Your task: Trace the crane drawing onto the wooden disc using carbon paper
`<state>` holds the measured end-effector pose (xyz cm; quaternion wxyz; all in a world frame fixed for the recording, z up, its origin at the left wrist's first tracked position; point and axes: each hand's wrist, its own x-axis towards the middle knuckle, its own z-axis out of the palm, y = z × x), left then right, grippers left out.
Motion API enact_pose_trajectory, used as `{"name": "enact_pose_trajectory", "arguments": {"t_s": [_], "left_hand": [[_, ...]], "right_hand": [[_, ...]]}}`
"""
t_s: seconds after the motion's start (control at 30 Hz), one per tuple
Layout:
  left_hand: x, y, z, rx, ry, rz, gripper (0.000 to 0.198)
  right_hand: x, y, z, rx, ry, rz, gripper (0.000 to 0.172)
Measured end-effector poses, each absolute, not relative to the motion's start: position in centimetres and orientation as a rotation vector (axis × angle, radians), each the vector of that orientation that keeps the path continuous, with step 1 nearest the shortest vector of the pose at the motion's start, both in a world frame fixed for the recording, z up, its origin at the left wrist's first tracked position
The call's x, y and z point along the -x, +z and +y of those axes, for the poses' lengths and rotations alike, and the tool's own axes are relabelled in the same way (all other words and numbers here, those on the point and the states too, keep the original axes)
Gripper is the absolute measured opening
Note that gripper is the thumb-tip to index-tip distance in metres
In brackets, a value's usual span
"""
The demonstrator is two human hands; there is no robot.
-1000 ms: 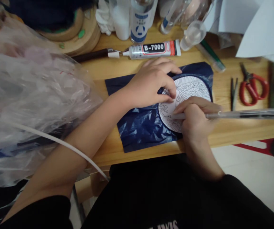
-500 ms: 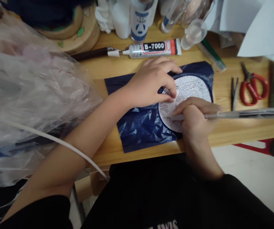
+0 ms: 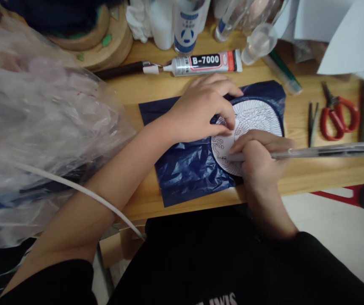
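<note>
A round white paper (image 3: 258,114) printed with a fine black line pattern of scales and waves lies on a dark blue sheet (image 3: 188,169), which looks like carbon paper. My right hand (image 3: 260,159) is closed round a clear-barrelled pen (image 3: 328,151), its tip at the lower left of the paper disc. Spread over the disc's left side, my left hand (image 3: 212,108) rests with its fingers apart, fingertips on the paper and the blue sheet. A dark rim runs around the disc. My right hand hides the disc's lower right part.
Behind the sheet lie a B-7000 glue tube (image 3: 205,62) and a green-ended tube (image 3: 283,72). Tweezers (image 3: 312,124) and red-handled pliers (image 3: 339,116) lie at right. Bottles (image 3: 186,27) stand at the back. Plastic bags (image 3: 42,114) and a white cable (image 3: 74,186) fill the left.
Both hands hold almost the same place, and the pen tip stays at the disc's lower left. The whole view has shifted very slightly.
</note>
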<state>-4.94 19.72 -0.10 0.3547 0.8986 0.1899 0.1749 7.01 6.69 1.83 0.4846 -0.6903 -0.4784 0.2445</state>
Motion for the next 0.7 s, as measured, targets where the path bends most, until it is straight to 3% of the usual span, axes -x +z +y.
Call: {"name": "enact_pose_trajectory", "arguments": {"t_s": [0.7], "left_hand": [[4.87, -0.25, 19.75, -2.341, 0.473, 0.484, 0.007]], "right_hand": [[-7.11, 1.73, 6.62, 1.727, 0.580, -1.161, 0.027]]}}
